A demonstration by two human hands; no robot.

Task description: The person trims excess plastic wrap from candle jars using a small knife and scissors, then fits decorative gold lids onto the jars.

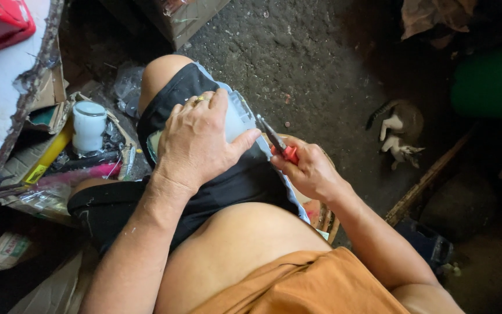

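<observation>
Concrete floor point(297, 52), dim; left hand point(196, 142) grips container point(236, 119), right hand point(309, 168) clenches pliers point(277, 142).

Red-plastic-handled metal pliers point(278, 142), translucent matt plastic container point(236, 119), rough concrete floor point(315, 64).

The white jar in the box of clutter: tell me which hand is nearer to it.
Left. The left hand presses a pale container on the thigh, beside the white jar. The right hand, holding red-handled pliers, is farther away.
</observation>
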